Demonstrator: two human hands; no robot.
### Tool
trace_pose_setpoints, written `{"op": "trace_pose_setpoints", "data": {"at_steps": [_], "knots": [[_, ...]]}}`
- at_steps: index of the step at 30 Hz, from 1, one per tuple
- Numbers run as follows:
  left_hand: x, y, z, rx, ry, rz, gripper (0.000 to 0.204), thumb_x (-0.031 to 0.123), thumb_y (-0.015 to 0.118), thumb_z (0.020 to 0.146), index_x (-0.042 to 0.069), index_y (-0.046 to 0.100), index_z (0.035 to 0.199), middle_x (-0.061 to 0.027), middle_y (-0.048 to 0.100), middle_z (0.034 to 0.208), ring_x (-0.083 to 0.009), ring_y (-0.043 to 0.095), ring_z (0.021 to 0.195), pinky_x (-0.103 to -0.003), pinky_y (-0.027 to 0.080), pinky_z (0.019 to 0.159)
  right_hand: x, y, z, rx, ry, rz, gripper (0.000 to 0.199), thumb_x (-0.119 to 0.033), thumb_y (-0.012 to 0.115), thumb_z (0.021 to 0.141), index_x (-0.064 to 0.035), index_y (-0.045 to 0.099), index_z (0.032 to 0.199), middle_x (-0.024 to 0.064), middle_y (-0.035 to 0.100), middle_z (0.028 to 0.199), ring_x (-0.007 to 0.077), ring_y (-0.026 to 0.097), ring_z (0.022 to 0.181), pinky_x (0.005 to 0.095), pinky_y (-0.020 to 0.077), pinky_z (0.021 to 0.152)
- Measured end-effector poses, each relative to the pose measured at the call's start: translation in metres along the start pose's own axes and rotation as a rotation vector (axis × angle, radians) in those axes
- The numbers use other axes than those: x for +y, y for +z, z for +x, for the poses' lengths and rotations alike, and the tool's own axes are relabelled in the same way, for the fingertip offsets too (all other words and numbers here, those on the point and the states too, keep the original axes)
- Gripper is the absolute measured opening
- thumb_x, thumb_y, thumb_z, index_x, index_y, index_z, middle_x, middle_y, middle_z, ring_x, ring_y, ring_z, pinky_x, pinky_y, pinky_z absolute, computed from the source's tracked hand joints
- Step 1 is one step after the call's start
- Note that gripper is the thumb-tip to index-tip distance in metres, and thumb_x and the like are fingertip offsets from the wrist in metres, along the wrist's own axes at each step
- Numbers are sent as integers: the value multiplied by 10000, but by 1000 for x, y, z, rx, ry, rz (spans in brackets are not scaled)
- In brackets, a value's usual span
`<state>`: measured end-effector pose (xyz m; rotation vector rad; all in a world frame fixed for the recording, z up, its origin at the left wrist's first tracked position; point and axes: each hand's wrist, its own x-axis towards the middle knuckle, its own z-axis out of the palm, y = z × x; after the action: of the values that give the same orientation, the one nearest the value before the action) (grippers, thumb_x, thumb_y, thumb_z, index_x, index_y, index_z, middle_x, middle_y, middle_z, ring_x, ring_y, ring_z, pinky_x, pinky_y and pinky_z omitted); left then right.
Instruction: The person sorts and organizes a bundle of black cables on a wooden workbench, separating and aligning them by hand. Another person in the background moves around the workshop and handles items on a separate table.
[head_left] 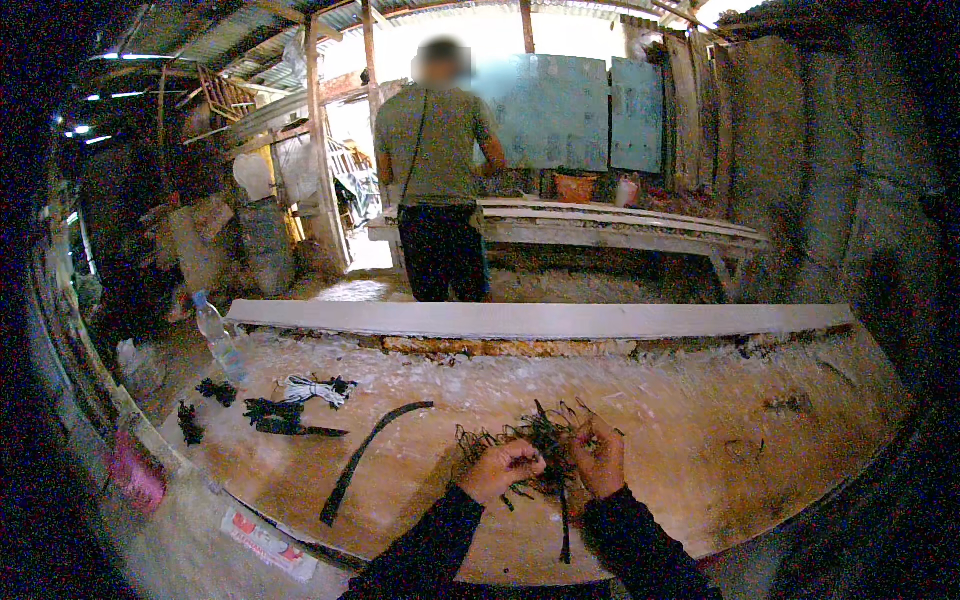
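At the near middle of the wooden table (680, 420), a tangled bundle of dark, thin looped strands (545, 432) lies between my hands. My left hand (502, 472) is closed in a pinch at the bundle's left side. On its right side, the bent fingers of my right hand (600, 462) pinch some of the strands. A narrow dark strip (566, 525) extends from the bundle toward me. To the left lies a curved black strip (362, 462), apart from my hands. The fingertips are partly hidden among the strands.
Left on the table are small black bundles (216, 391), a white-and-black cord bundle (318, 390) and a dark pointed tool (305, 431). A clear bottle (212, 325) stands behind them. A pale raised board (540, 318) edges the far side. Beyond, a person (435, 150) stands at another bench (620, 225).
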<state>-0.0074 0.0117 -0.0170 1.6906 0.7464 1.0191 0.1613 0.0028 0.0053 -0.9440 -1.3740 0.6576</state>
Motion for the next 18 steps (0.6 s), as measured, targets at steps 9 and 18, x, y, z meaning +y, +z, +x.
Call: {"op": "trace_pose_setpoints", "data": {"at_steps": [9, 18], "knots": [[-3, 25, -6, -298, -23, -318, 57, 88, 533, 779, 43, 499, 786, 11, 482, 780, -76, 469, 731, -219, 395, 653, 12, 0, 6, 125, -190, -385, 68, -22, 570, 681, 1, 526, 727, 103, 536, 675, 185, 530, 636, 266, 412, 578], [-4, 12, -2, -263, -193, -217, 187, 192, 578, 757, 99, 438, 674, 37, 455, 600, -52, 435, 540, -194, 370, 512, 2, 5, 5, 71, -157, -283, 41, -27, 582, 666, -11, 565, 701, 71, 513, 704, 182, 506, 673, 255, 397, 650]]}}
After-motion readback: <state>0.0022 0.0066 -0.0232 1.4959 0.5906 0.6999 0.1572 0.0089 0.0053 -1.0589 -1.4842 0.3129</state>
